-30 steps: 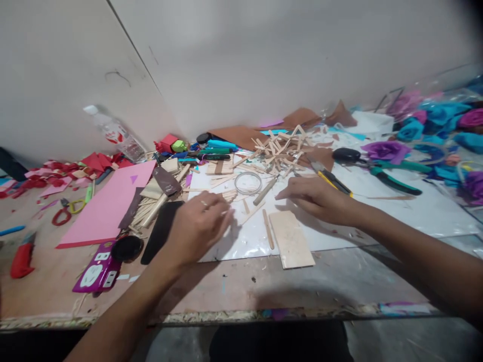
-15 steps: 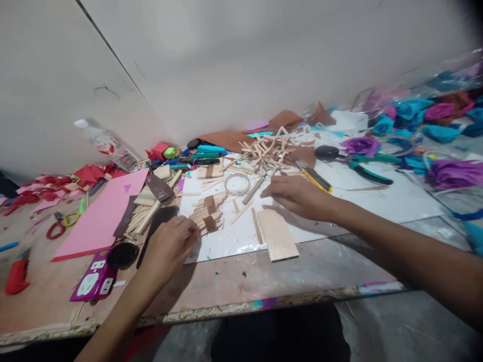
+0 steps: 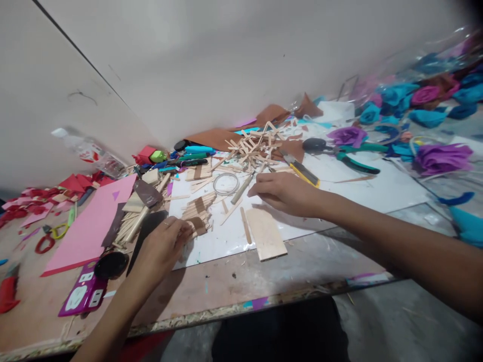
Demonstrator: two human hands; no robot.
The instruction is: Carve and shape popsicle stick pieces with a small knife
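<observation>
My left hand [image 3: 164, 246] is at the near left end of a flat bundle of wooden craft sticks [image 3: 199, 207] bound with brown tape. Its fingers are bent and drawn together; what they hold, if anything, is hidden. Over the white board [image 3: 211, 246] hovers my right hand [image 3: 283, 193], fingers loosely stretched to the left with nothing visible in them. Just left of its fingertips lies a slim grey-handled craft knife [image 3: 241, 189]. Below it are a thin wooden plank [image 3: 266, 235] and a single craft stick [image 3: 245, 225].
Behind my hands are a wire coil [image 3: 226, 184], a heap of sticks [image 3: 256, 146], a yellow box cutter [image 3: 302, 171] and green-handled pliers [image 3: 356, 161]. Pink paper [image 3: 88, 226], a purple power strip [image 3: 83, 294] and a plastic bottle [image 3: 88, 151] are on the left; paper flowers [image 3: 443, 158] on the right.
The whole view has shifted, so the table's contents appear further left. Both hands keep nearly the same places beside the stick bundle and the craft knife.
</observation>
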